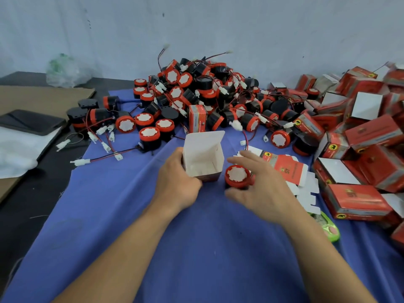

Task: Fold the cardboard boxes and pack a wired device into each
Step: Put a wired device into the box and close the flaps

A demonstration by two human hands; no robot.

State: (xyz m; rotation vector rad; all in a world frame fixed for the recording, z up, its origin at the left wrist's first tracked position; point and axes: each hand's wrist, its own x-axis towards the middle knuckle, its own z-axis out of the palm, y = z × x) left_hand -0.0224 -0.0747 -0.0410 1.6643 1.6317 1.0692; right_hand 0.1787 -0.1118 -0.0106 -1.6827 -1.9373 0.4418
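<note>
My left hand (178,179) grips a folded cardboard box (202,157) that stands on the blue cloth (153,237) with its top open and white inside showing. Right beside the box, my right hand (260,189) is wrapped around a wired device (237,176), a black cylinder with a red rim and white face. Its red and black wire (246,141) runs up and back from my fingers. Flat unfolded boxes (286,166) lie under and to the right of my right hand.
A big pile of wired devices (203,92) fills the back of the cloth. Packed red boxes (360,138) are heaped on the right. A green object (328,228) lies by my right forearm. A dark tablet (30,121) and brown cardboard (43,97) sit at the left.
</note>
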